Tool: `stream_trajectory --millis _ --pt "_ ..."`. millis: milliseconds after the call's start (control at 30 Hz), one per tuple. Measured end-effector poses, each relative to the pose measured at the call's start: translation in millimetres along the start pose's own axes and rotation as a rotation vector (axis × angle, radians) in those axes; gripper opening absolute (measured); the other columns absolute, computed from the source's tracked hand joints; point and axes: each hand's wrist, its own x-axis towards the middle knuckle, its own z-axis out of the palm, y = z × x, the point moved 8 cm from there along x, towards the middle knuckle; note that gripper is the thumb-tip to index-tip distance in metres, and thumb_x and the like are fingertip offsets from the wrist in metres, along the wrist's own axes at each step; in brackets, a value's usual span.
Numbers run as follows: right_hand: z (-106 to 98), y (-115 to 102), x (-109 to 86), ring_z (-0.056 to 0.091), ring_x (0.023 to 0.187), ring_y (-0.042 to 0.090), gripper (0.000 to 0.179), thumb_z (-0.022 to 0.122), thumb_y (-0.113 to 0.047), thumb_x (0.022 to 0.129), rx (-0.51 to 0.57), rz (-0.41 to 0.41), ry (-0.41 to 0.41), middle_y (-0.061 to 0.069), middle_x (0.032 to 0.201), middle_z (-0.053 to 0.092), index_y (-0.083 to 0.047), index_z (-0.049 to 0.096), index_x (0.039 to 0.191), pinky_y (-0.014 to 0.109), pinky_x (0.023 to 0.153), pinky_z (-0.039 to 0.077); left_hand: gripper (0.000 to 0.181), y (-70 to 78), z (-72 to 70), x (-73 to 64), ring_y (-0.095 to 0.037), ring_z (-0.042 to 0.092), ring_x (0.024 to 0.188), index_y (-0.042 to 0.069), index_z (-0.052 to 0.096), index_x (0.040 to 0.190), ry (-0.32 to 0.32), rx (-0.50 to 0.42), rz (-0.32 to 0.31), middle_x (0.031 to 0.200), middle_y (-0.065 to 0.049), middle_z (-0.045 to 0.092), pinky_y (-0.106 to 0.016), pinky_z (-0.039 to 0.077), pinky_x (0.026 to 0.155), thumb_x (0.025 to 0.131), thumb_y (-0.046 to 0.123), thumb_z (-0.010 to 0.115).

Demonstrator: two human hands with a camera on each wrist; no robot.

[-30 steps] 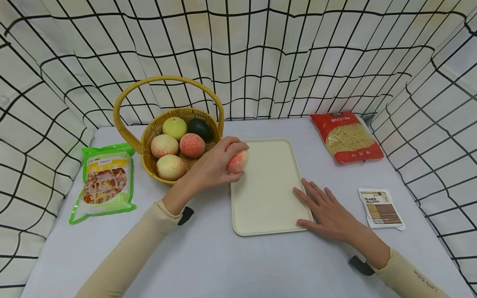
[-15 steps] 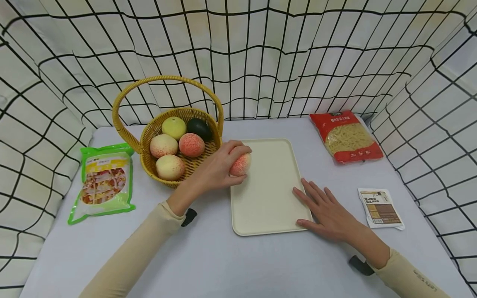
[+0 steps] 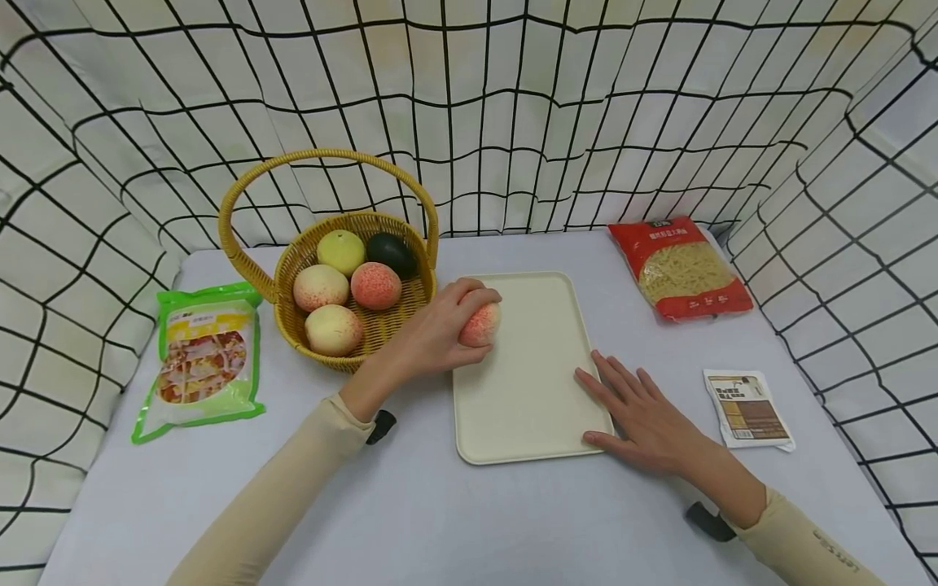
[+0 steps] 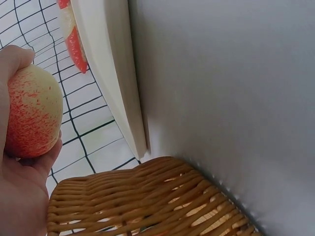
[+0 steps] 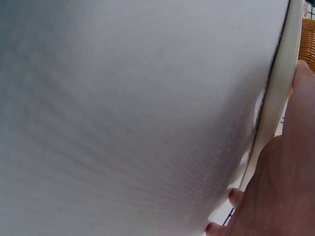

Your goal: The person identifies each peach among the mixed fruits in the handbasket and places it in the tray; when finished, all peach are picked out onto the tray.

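One round, red-speckled cream peach [image 3: 481, 325] sits in the curled fingers of the left hand [image 3: 432, 335], over the far left part of the flat, rectangular cream tray [image 3: 531, 399]. Spread and holding nothing, the right hand [image 3: 648, 423] rests its fingertips on the tray's right edge. If released too high, the peach could roll over the low rim, and weak bracing might let the tray slide.

The round, pink-and-cream speckled peach [image 3: 481, 325] has been carried slightly rightward by the left hand [image 3: 436, 332]. It has been brought farther over the cream rectangular tray [image 3: 531, 407].
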Motion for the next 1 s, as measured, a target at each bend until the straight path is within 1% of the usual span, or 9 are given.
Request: stream_trajectory --millis 133,267,400,600,733,833,1000 --pt "0 0 0.2 0.017 0.166 0.038 0.091 0.063 -0.065 0.097 -0.002 0.000 -0.002 0.007 0.182 0.011 -0.032 0.023 0.171 0.072 0.128 0.021 0.064 -2.0 3.8 1.9 -0.029 0.058 0.130 0.015 0.054 0.147 -0.015 0.007 -0.014 0.143 -0.012 0.054 -0.045 0.055 0.109 0.091 0.030 0.082" --pt "1 0 0.0 0.016 0.167 0.038 0.091 0.063 -0.065 0.097 0.004 0.006 -0.005 0.007 0.182 0.010 -0.033 0.022 0.171 0.072 0.128 0.020 0.065 -2.3 5.7 3.3 -0.029 0.058 0.130 0.015 0.053 0.148 -0.024 0.015 -0.017 0.143 -0.012 0.054 -0.046 0.055 0.109 0.092 0.031 0.082" --pt "1 1 -0.1 0.016 0.167 0.038 0.090 0.063 -0.065 0.097 0.007 0.009 -0.008 0.007 0.182 0.011 -0.033 0.023 0.171 0.072 0.129 0.019 0.065 -2.0 9.2 5.2 -0.030 0.059 0.130 0.015 0.053 0.149 -0.047 0.020 -0.019 0.144 -0.012 0.054 -0.046 0.054 0.110 0.092 0.030 0.081" --pt "3 1 0.1 0.016 0.167 0.037 0.091 0.063 -0.066 0.097 0.010 0.012 -0.015 0.006 0.182 0.010 -0.033 0.022 0.171 0.072 0.129 0.019 0.066 -0.1 18.4 7.7 -0.031 0.059 0.129 0.015 0.052 0.149 -0.093 0.000 -0.022 0.143 -0.013 0.054 -0.047 0.053 0.112 0.093 0.029 0.081" --pt "3 2 -0.1 0.015 0.167 0.037 0.091 0.062 -0.066 0.097 0.008 0.012 -0.014 0.006 0.182 0.010 -0.034 0.022 0.171 0.072 0.129 0.019 0.065 0.4 25.4 8.6 -0.030 0.059 0.128 0.014 0.051 0.150 -0.111 -0.007 -0.029 0.143 -0.013 0.054 -0.046 0.053 0.110 0.093 0.028 0.081" --pt "3 2 -0.1 0.015 0.167 0.037 0.091 0.062 -0.066 0.097 0.008 0.011 -0.013 0.006 0.182 0.009 -0.034 0.021 0.171 0.072 0.129 0.019 0.065 -0.5 29.8 8.5 -0.030 0.059 0.127 0.013 0.051 0.150 -0.109 0.002 -0.035 0.142 -0.014 0.055 -0.046 0.053 0.110 0.094 0.027 0.080" --pt "4 3 0.3 0.015 0.167 0.037 0.091 0.061 -0.068 0.097 0.003 0.011 -0.017 0.005 0.182 0.009 -0.035 0.020 0.171 0.071 0.129 0.019 0.065 -3.4 34.6 8.0 -0.030 0.059 0.127 0.011 0.051 0.149 -0.087 0.019 -0.039 0.141 -0.014 0.056 -0.045 0.052 0.111 0.094 0.027 0.080"
